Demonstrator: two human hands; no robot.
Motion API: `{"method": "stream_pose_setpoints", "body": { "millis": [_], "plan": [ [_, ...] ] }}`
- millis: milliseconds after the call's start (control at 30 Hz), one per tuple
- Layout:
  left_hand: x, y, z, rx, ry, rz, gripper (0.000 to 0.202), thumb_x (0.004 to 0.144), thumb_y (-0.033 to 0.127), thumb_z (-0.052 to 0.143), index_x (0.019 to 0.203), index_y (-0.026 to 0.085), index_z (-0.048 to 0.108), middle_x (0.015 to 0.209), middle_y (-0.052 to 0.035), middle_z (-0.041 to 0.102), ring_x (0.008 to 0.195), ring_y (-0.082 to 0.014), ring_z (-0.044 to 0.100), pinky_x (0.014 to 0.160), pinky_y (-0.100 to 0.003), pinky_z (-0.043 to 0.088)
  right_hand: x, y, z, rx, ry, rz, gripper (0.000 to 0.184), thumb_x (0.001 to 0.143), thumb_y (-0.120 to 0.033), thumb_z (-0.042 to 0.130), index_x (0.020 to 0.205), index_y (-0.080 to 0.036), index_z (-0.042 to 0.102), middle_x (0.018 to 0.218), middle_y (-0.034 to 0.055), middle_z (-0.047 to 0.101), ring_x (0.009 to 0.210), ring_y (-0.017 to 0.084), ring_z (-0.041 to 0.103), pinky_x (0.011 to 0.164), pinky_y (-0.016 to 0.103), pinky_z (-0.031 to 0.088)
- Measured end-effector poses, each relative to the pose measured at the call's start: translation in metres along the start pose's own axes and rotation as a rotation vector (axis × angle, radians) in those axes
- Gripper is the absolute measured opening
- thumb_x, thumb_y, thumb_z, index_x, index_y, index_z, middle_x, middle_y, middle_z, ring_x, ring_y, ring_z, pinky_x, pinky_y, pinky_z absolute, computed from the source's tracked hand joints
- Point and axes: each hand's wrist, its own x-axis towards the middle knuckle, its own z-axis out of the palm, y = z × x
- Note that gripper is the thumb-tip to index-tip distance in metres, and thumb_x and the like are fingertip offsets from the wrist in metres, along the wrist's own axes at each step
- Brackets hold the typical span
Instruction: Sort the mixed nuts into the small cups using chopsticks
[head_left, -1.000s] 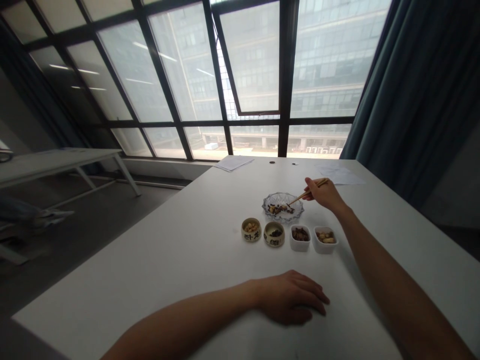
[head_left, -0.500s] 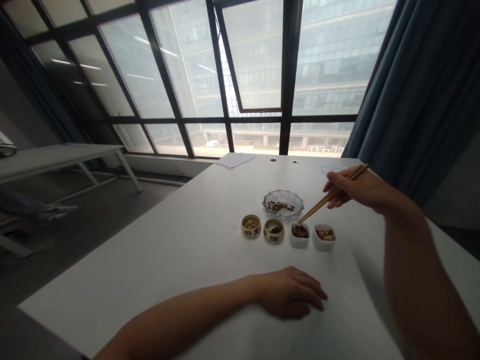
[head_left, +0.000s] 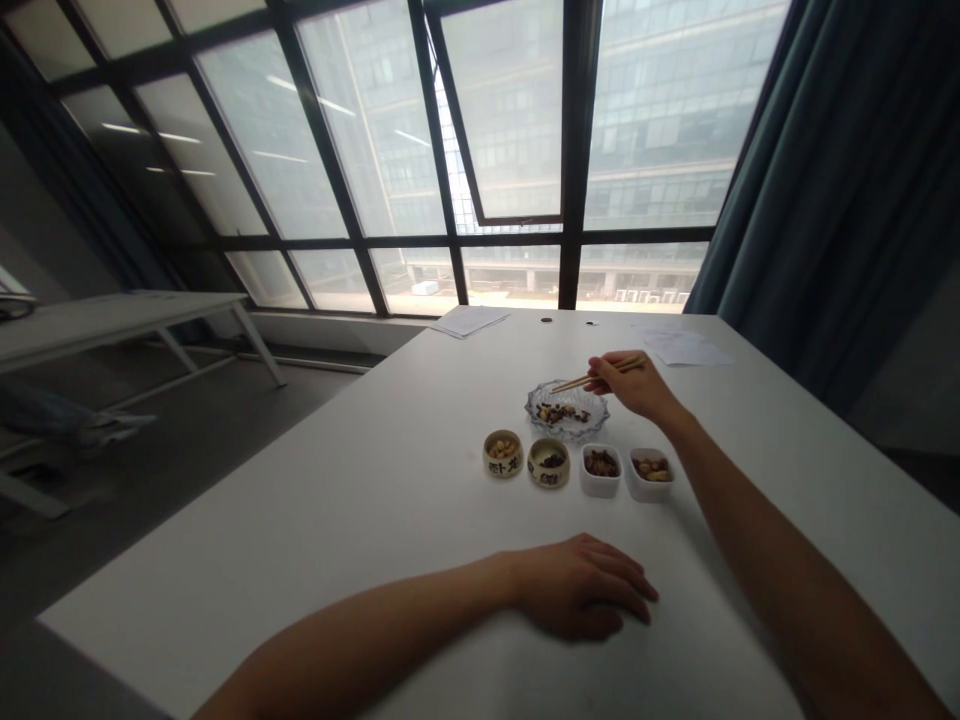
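My right hand (head_left: 621,382) grips a pair of wooden chopsticks (head_left: 577,382), their tips above the left part of a clear glass bowl (head_left: 592,424). Small brown and pale dried pieces (head_left: 559,413) lie in that bowl. In front of it stand four small containers in a row: a patterned round cup (head_left: 502,466) with pale pieces, a second patterned cup (head_left: 548,477) with a few dark pieces, a white square cup (head_left: 601,486) with dark brown pieces, and another white cup (head_left: 651,488) with brown pieces. My left hand (head_left: 581,588) rests palm down on the table, fingers loosely extended, holding nothing.
The white table (head_left: 360,530) reaches toward the windows. Paper sheets (head_left: 471,320) lie at its far left edge, and more paper (head_left: 690,347) lies behind my right hand. Another white table (head_left: 112,315) stands off to the left, and a blue curtain (head_left: 817,200) hangs at the right.
My right hand has moved left and away from me, taking the chopstick tips from the dark-brown-filled white cup to over the glass bowl. My left hand has stayed put.
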Motion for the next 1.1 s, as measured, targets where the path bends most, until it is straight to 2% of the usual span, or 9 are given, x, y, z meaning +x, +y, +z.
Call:
{"method": "stream_pose_setpoints", "body": {
  "millis": [133, 300, 467, 733, 833, 900, 1000, 1100],
  "plan": [
    [0.000, -0.001, 0.000, 0.002, -0.003, 0.006, 0.037, 0.094, 0.030, 0.051, 0.122, 0.014, 0.071, 0.143, -0.0111, 0.068, 0.143, -0.0243, 0.055, 0.125, -0.034, 0.037, 0.003, 0.030, 0.022, -0.001, -0.011, 0.011, 0.056, 0.074, -0.068, 0.083, 0.076, -0.013, 0.076, 0.067, 0.0109, 0.077, 0.064, 0.024, 0.079, 0.053, 0.025, 0.063],
    [0.000, -0.001, 0.000, 0.001, -0.003, 0.001, 0.038, 0.096, 0.032, 0.049, 0.121, 0.014, 0.071, 0.143, -0.0110, 0.068, 0.141, -0.0239, 0.057, 0.125, -0.032, 0.038, 0.001, 0.049, 0.032, -0.057, -0.038, 0.017, 0.053, 0.081, -0.068, 0.077, 0.078, -0.015, 0.075, 0.070, 0.0104, 0.078, 0.065, 0.025, 0.079, 0.054, 0.026, 0.063],
    [0.000, -0.003, 0.001, 0.003, -0.002, 0.014, 0.038, 0.096, 0.033, 0.049, 0.120, 0.014, 0.072, 0.142, -0.0114, 0.068, 0.140, -0.0239, 0.058, 0.124, -0.031, 0.039, -0.001, 0.054, 0.038, -0.097, -0.052, 0.007, 0.054, 0.085, -0.069, 0.072, 0.076, -0.016, 0.073, 0.074, 0.0111, 0.079, 0.066, 0.026, 0.079, 0.054, 0.028, 0.062],
    [0.000, -0.004, 0.000, 0.006, 0.011, 0.065, 0.037, 0.095, 0.030, 0.051, 0.120, 0.011, 0.071, 0.141, -0.0143, 0.068, 0.139, -0.0246, 0.058, 0.123, -0.032, 0.040, -0.002, 0.053, 0.043, -0.094, 0.078, 0.020, 0.056, 0.085, -0.071, 0.070, 0.071, -0.017, 0.071, 0.067, 0.0110, 0.077, 0.061, 0.027, 0.079, 0.050, 0.029, 0.062],
    [0.000, -0.003, -0.001, 0.012, 0.004, 0.057, 0.038, 0.095, 0.030, 0.050, 0.121, 0.011, 0.071, 0.141, -0.0141, 0.068, 0.140, -0.0246, 0.058, 0.123, -0.032, 0.040, -0.001, 0.043, 0.041, -0.061, 0.127, 0.031, 0.054, 0.084, -0.068, 0.074, 0.068, -0.016, 0.071, 0.063, 0.0105, 0.075, 0.057, 0.026, 0.078, 0.049, 0.027, 0.063],
    [0.000, -0.002, 0.000, 0.019, 0.005, 0.057, 0.038, 0.096, 0.030, 0.049, 0.121, 0.011, 0.071, 0.141, -0.0144, 0.068, 0.140, -0.0250, 0.057, 0.124, -0.033, 0.039, 0.000, 0.027, 0.036, -0.033, 0.163, 0.041, 0.051, 0.085, -0.062, 0.077, 0.065, -0.015, 0.071, 0.059, 0.0102, 0.074, 0.055, 0.025, 0.077, 0.048, 0.025, 0.062],
    [-0.001, -0.002, 0.001, 0.018, 0.008, 0.046, 0.038, 0.095, 0.030, 0.050, 0.121, 0.011, 0.071, 0.141, -0.0138, 0.068, 0.140, -0.0249, 0.057, 0.124, -0.033, 0.038, -0.004, -0.009, 0.023, 0.024, 0.190, 0.060, 0.046, 0.090, -0.052, 0.078, 0.065, -0.014, 0.071, 0.058, 0.0100, 0.073, 0.052, 0.022, 0.076, 0.048, 0.024, 0.063],
    [-0.001, -0.003, 0.001, -0.005, 0.011, 0.029, 0.036, 0.094, 0.030, 0.052, 0.121, 0.015, 0.070, 0.142, -0.0126, 0.068, 0.140, -0.0243, 0.058, 0.124, -0.034, 0.038, -0.015, -0.046, 0.009, 0.026, 0.132, 0.122, 0.043, 0.095, -0.045, 0.075, 0.068, -0.012, 0.072, 0.062, 0.0127, 0.075, 0.052, 0.022, 0.076, 0.049, 0.023, 0.063]
  ]
}}
